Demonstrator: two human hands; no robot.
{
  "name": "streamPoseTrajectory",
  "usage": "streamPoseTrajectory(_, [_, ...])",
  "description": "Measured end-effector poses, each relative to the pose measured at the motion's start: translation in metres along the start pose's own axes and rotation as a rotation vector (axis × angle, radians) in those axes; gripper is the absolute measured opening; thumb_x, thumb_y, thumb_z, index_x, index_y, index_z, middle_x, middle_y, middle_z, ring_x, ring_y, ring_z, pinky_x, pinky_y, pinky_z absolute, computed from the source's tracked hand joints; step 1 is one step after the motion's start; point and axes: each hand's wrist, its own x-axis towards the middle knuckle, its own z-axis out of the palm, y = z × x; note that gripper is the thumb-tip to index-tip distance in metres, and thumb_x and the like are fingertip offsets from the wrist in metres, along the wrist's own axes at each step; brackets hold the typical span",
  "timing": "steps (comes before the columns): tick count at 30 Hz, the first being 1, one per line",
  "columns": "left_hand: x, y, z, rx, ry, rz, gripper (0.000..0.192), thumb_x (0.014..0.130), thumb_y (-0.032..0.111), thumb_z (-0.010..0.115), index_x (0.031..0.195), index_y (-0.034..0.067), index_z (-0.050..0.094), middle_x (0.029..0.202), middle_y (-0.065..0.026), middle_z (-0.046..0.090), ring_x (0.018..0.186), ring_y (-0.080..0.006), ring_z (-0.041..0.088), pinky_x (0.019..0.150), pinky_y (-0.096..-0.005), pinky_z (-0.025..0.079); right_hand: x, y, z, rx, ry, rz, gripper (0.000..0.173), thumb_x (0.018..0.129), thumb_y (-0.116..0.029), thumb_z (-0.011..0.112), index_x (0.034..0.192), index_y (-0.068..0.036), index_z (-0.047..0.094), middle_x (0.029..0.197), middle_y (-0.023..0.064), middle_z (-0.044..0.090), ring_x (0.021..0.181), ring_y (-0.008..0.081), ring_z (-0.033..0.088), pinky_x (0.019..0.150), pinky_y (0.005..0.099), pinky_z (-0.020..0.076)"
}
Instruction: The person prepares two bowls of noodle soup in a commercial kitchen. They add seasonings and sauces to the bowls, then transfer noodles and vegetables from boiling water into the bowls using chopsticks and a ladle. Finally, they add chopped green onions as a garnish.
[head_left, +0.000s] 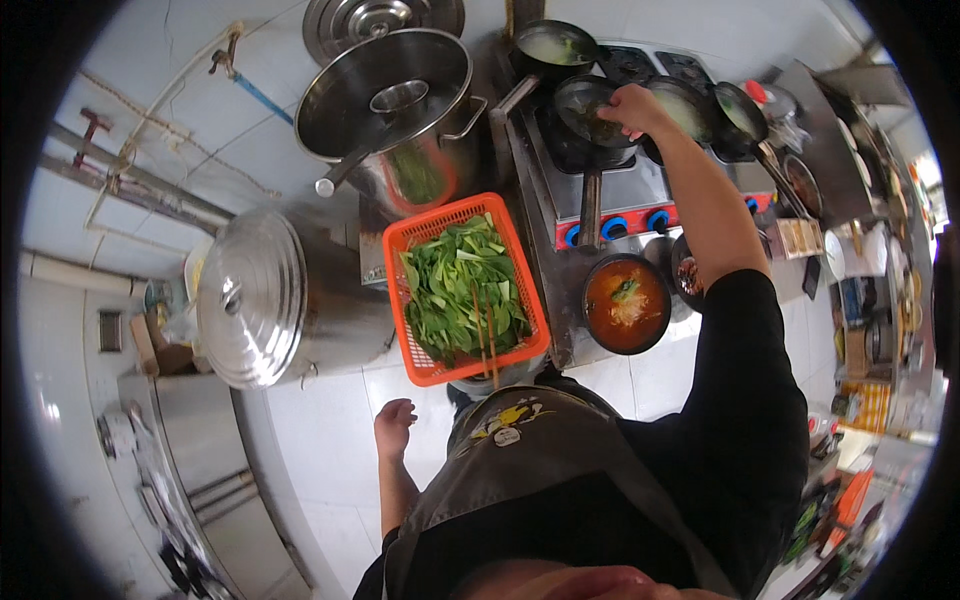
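Observation:
My right hand (634, 112) reaches over a dark pan (581, 105) on the gas stove (547, 180), its fingers bent near the leafy contents; whether they pinch anything is unclear. Off to the left, my left hand (395, 429) hangs above the tiled floor, fingers loosely curled and holding nothing. Between me and the big pot stands an orange plastic basket (392, 281) of cut leafy greens (457, 292), with a pair of wooden chopsticks (480, 330) leaning in it. A black bowl of red soup (626, 303) topped with pale shreds and greens sits before the stove.
A large steel stockpot (450, 161) holding a strainer stands behind the basket. Left of it is a lidded steel vessel (255, 300). More pans with pale liquid (555, 46) occupy other burners, their handles jutting out. Another dark bowl (686, 274) lies under my right forearm.

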Motion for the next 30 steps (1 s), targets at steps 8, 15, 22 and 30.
streamPoseTrajectory(8, [-0.044,0.021,0.06,-0.022,0.124,0.093,0.022,0.091,0.013,0.062,0.101,-0.006,0.065,0.087,-0.0104,0.07,0.076,-0.0155,0.066,0.07,-0.0278,0.053,0.074,0.032,0.006,-0.459,0.193,-0.245,0.021,0.085,-0.013,0.057,0.098,-0.007,0.073,0.11,0.0178,0.067,0.101,0.038,0.065,0.085,0.047,0.0539])
streamPoseTrajectory(15, [0.044,0.092,0.105,0.605,0.039,0.371,0.023,0.082,0.024,0.068,0.091,0.003,0.07,0.079,-0.0124,0.071,0.073,-0.0279,0.068,0.068,-0.0375,0.053,0.016,0.018,-0.027,-0.358,0.407,-0.448,0.022,0.087,-0.022,0.06,0.101,-0.006,0.065,0.092,0.0131,0.07,0.089,0.0349,0.066,0.077,0.0427,0.0503])
streamPoseTrajectory(22, [0.139,0.118,0.125,1.072,0.237,0.106,0.046,0.077,0.043,0.07,0.104,0.005,0.07,0.111,-0.0155,0.069,0.104,-0.0302,0.066,0.086,-0.043,0.054,-0.191,0.033,-0.05,0.079,0.352,-0.382,0.022,0.095,-0.023,0.062,0.104,-0.004,0.064,0.086,-0.0004,0.064,0.081,0.0065,0.056,0.076,0.0239,0.0451])
streamPoseTrajectory(30, [0.195,0.105,0.144,1.305,0.011,0.014,0.034,0.081,0.022,0.062,0.109,0.006,0.07,0.119,-0.018,0.066,0.111,-0.0283,0.065,0.09,-0.0407,0.053,-0.372,0.074,-0.012,0.443,0.263,0.151,0.011,0.091,-0.009,0.063,0.094,0.001,0.065,0.075,-0.0016,0.059,0.069,0.0045,0.052,0.06,0.021,0.0399])
